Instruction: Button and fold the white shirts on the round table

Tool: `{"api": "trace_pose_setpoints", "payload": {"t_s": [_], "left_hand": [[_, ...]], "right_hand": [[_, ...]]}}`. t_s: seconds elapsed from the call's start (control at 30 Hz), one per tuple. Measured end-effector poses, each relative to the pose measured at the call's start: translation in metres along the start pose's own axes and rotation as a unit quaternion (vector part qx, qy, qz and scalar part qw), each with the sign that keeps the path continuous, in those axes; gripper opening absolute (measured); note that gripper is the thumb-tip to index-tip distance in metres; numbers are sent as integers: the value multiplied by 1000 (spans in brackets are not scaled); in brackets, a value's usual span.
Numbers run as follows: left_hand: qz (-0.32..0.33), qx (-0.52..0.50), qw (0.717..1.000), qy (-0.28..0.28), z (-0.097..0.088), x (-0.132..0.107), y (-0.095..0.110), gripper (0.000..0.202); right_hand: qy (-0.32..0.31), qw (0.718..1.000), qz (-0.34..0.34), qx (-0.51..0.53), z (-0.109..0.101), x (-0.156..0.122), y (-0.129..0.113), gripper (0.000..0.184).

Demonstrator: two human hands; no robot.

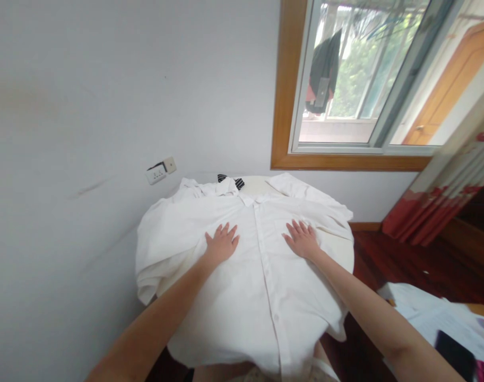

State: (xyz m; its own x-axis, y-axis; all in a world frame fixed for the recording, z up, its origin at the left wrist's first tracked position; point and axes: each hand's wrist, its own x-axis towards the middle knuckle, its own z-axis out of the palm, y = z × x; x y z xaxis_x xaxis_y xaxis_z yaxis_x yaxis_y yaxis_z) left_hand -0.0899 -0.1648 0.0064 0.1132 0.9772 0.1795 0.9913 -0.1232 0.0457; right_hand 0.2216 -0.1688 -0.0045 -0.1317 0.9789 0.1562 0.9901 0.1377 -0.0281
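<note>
A white button-up shirt (242, 286) lies spread front side up over a pale round tabletop (339, 252), its collar toward the wall and its hem hanging over the near edge. My left hand (221, 244) rests flat on the left front panel, fingers spread. On the other side of the button placket, my right hand (302, 240) lies flat too, fingers slightly apart. Neither hand grips the cloth. Both sleeves stretch out sideways, the left one folded and drooping over the edge. Beyond the collar is a black-and-white striped piece of cloth (239, 183), partly covered.
A wall socket (156, 174) is on the wall behind the table at left. A wood-framed window (279, 106) is at upper right, with a red-and-white curtain (433, 196) beside it. At lower right, papers (429, 315) and a dark phone (455, 353) lie on another surface.
</note>
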Motion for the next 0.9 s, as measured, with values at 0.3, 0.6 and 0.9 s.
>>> {"api": "trace_pose_setpoints", "payload": {"t_s": [0.3, 0.6, 0.9], "left_hand": [[49, 24, 998, 30, -24, 28, 26, 39], [8, -41, 999, 15, 15, 51, 44, 56], [10, -19, 1000, 4, 11, 29, 48, 55]], "right_hand": [[-62, 998, -1, -14, -42, 18, -27, 48], [-22, 998, -16, 50, -8, 62, -66, 60], [-38, 998, -36, 44, -5, 41, -62, 64]]}}
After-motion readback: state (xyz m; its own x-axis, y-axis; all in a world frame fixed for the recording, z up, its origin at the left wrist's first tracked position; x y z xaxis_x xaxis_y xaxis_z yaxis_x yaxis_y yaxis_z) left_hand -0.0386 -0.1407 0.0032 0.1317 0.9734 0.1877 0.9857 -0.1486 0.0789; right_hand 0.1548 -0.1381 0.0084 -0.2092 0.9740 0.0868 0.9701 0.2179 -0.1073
